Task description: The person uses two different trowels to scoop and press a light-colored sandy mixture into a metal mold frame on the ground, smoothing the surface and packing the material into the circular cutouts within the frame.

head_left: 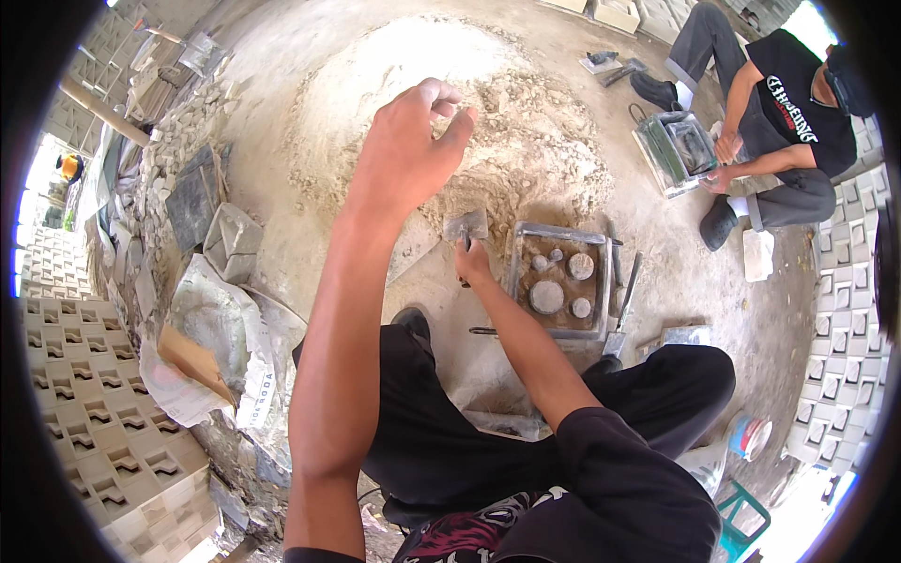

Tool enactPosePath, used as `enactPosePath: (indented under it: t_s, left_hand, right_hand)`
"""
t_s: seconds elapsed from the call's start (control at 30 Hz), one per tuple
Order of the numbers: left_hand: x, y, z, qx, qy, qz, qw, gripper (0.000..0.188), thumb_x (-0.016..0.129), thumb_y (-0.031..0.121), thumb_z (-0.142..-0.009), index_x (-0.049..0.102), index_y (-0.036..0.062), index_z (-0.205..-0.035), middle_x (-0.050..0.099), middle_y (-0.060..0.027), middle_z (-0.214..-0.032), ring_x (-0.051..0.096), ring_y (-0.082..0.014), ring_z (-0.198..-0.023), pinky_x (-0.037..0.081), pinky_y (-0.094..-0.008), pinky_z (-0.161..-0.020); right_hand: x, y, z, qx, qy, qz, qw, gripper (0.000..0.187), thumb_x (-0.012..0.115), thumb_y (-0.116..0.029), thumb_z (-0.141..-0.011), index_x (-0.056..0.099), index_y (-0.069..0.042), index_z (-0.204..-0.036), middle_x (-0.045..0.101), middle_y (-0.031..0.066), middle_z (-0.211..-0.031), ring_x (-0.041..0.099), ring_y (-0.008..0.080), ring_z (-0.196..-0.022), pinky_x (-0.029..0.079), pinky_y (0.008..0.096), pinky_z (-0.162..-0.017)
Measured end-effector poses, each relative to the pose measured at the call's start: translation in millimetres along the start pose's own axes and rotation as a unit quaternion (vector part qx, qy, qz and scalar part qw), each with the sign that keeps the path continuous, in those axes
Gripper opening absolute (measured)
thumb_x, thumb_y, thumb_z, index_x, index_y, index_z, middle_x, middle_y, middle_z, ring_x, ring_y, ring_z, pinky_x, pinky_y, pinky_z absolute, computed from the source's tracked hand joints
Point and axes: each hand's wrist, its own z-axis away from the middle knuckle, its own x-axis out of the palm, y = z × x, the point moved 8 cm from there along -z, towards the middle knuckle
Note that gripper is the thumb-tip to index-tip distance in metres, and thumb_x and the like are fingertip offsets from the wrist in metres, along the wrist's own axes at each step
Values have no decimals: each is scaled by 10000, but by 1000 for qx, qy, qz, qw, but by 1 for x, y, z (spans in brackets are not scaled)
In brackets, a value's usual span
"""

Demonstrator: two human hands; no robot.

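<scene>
Down on the ground, the right hand [472, 264] grips a small trowel [466, 228] beside the metal mould [561, 279].
Its blade points up and away toward the sand heap [526, 141], handle running back into the closed fist; the left hand [410, 141] hangs raised, fingers loosely curled, holding nothing.

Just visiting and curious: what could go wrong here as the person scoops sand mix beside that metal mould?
The small metal trowel in the right hand could spill mix short of the grey rectangular metal mould. The raised left hand steadies nothing, so the mould might shift. Loose tools beside the mould could get knocked.
</scene>
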Motion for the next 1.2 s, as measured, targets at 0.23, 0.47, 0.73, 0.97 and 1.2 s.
enactPosePath:
  t_s: [0.23,0.47,0.73,0.97,1.2]
  left_hand:
    - [7,-5,3,-14,-12,3,1000,362,620,312,-891,633,9,-1089,676,-147,-1012,634,-223,-958,499,-342,-759]
    - [11,0,-1,-18,-16,-4,1000,369,619,317,-892,634,10,-1097,675,-150,-1037,641,-221,-942,500,-350,-780]
    - [20,3,2,-1,-38,-6,999,398,592,363,-907,632,19,-1104,676,-129,-1050,619,-221,-1055,496,-355,-850]
    - [32,28,2,47,-50,1,998,430,597,410,-900,638,38,-1111,676,-120,-1073,614,-227,-1068,469,-367,-900]
    - [59,53,10,39,-85,39,995,456,603,437,-891,636,47,-1124,671,-130,-1094,610,-222,-1069,471,-361,-885]
  right_hand:
    - [-6,-16,37,32,-63,4,997,449,493,-405,-920,571,34,-979,648,245,-863,659,370,-769,504,451,-701]
    - [-32,-40,43,-113,38,44,992,443,510,-412,-910,588,20,-970,643,243,-876,638,387,-851,482,451,-747]
    - [-136,-87,59,-84,-109,-9,990,417,539,-449,-943,570,-37,-892,580,46,-706,567,144,-569,441,311,-526]
    - [-282,-93,85,-103,-186,153,965,472,514,-476,-946,615,-18,-892,564,73,-664,537,155,-602,429,339,-570]
    - [-349,-48,126,-158,-239,320,903,480,577,-469,-918,589,-13,-770,492,102,-581,448,163,-552,398,353,-546]
